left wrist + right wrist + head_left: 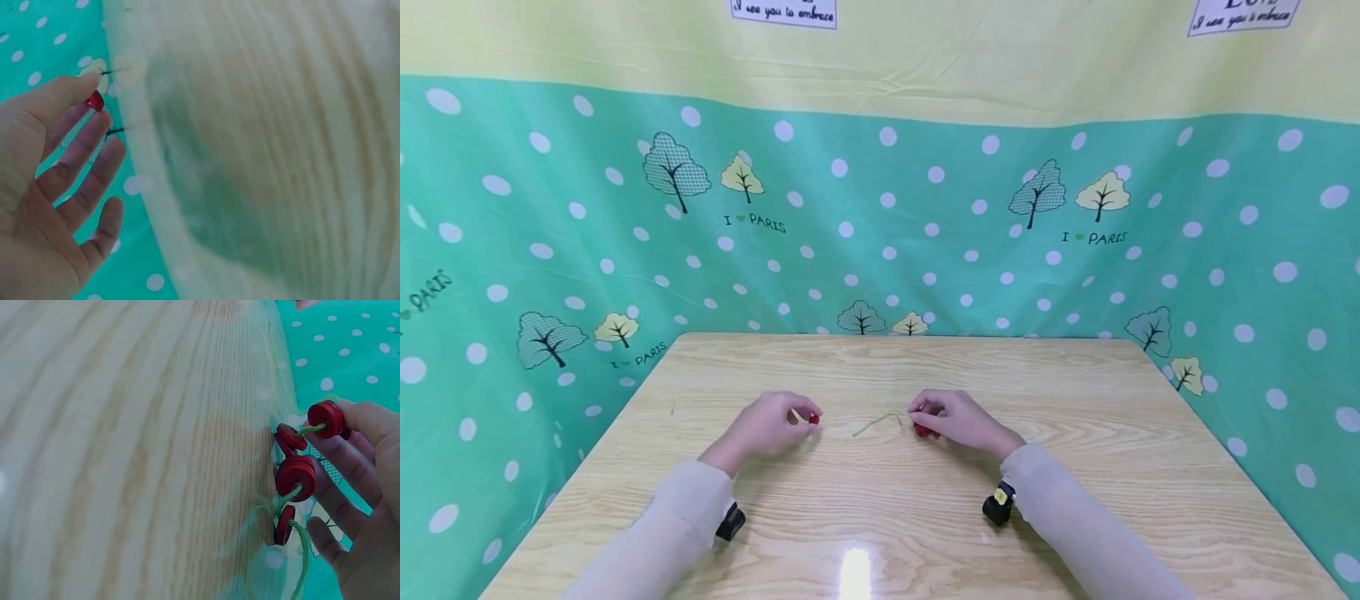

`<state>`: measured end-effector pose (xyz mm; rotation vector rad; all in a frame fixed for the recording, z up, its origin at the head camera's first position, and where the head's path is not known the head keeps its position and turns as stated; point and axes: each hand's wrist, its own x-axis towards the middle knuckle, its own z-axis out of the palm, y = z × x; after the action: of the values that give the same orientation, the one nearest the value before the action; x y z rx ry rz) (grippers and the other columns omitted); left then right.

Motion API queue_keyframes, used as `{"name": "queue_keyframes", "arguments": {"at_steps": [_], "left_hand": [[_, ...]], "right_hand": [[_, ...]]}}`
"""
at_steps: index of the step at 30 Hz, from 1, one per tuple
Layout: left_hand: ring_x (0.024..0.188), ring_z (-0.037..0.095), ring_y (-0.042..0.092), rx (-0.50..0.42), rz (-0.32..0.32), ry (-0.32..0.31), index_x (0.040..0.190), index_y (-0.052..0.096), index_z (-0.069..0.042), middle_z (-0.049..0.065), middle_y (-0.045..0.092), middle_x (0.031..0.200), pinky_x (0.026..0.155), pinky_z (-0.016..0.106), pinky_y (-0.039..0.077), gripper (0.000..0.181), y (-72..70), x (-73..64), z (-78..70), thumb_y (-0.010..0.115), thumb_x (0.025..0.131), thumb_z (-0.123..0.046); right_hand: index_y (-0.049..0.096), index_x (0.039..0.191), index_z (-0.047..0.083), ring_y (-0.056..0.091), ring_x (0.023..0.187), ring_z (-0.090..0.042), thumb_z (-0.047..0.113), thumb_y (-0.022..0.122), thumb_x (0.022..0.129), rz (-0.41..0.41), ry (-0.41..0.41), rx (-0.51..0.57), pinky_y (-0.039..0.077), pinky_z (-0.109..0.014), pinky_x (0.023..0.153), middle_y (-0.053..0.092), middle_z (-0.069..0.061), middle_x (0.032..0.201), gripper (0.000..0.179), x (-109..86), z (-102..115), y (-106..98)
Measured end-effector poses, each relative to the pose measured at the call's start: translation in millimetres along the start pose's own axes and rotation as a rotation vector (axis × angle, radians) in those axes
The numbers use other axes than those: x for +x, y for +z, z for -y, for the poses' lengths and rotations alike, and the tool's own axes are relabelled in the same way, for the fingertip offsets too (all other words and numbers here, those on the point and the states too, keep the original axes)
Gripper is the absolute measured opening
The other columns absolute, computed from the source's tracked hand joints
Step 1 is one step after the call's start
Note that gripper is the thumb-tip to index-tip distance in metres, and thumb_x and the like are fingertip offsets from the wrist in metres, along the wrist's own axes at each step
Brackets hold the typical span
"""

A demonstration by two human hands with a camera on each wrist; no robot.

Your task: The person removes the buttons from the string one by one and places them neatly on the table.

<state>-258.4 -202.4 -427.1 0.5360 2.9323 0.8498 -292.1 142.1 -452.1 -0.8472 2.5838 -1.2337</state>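
Note:
Between thumb and forefinger, my left hand point(772, 422) pinches a small red button point(95, 101), its other fingers spread apart in the left wrist view. On the right, my right hand point(961, 418) pinches a green string point(876, 422) beside the topmost red buttons point(325, 419). Several more red buttons point(295, 478) are threaded lower on the same string and hang against the fingers. The string's free end reaches leftward from the right fingertips, toward the left hand. A gap separates the two hands.
Both hands are over a light wood-grain table point(865, 492). A teal polka-dot cloth point(880, 225) with printed trees hangs behind and beside it. A black wrist camera point(997, 505) is strapped at the right sleeve, another camera point(731, 522) at the left.

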Motion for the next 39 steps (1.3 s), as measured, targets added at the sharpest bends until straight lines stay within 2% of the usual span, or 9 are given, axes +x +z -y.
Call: {"name": "queue_keyframes", "arguments": {"at_steps": [8, 12, 17, 29, 39], "left_hand": [[0.083, 0.01, 0.062, 0.026, 0.041, 0.054, 0.1, 0.073, -0.019, -0.011, 0.067, 0.087, 0.08, 0.038, 0.051, 0.019, 15.8, 4.2, -2.0, 0.083, 0.084, -0.021], [0.078, 0.007, 0.06, 0.039, 0.055, 0.074, 0.092, 0.07, -0.022, -0.011, 0.066, 0.086, 0.077, 0.035, 0.051, 0.015, 18.5, 4.4, -3.8, 0.083, 0.084, -0.022], [0.076, 0.006, 0.059, 0.044, 0.055, 0.093, 0.09, 0.071, -0.021, -0.011, 0.067, 0.085, 0.076, 0.035, 0.05, 0.013, 19.5, 4.8, -6.4, 0.083, 0.084, -0.022], [0.078, 0.006, 0.062, 0.029, 0.053, 0.087, 0.089, 0.073, -0.022, -0.013, 0.067, 0.085, 0.079, 0.037, 0.053, 0.011, 23.0, 8.1, -5.5, 0.082, 0.085, -0.021], [0.081, 0.009, 0.063, 0.038, 0.052, 0.091, 0.091, 0.073, -0.021, -0.011, 0.068, 0.087, 0.081, 0.038, 0.052, 0.013, 23.3, 9.1, -6.8, 0.084, 0.083, -0.022]], "right_hand": [[0.07, 0.11, 0.012, 0.065, 0.073, -0.02, 0.024, 0.065, 0.1, 0.005, -0.002, 0.014, 0.053, -0.029, 0.061, 0.07, 0.003, 0.086, 0.016, -0.9, -1.0, 0.2], [0.07, 0.11, 0.01, 0.065, 0.078, -0.02, 0.023, 0.065, 0.1, 0.013, 0.008, 0.029, 0.054, -0.029, 0.063, 0.071, 0.001, 0.088, 0.017, -2.0, 1.2, 0.0], [0.07, 0.11, 0.009, 0.066, 0.08, -0.021, 0.022, 0.065, 0.1, 0.012, -0.004, 0.031, 0.054, -0.029, 0.063, 0.071, -0.001, 0.088, 0.017, -2.4, 1.8, -0.6], [0.07, 0.108, 0.011, 0.065, 0.078, -0.021, 0.023, 0.066, 0.099, -0.002, -0.019, 0.026, 0.054, -0.029, 0.062, 0.071, -0.001, 0.088, 0.016, -1.6, -1.2, -0.6], [0.07, 0.11, 0.011, 0.065, 0.08, -0.018, 0.023, 0.066, 0.099, -0.004, 0.006, 0.02, 0.055, -0.03, 0.064, 0.071, 0.001, 0.088, 0.017, -1.2, -2.7, 1.6]]}}
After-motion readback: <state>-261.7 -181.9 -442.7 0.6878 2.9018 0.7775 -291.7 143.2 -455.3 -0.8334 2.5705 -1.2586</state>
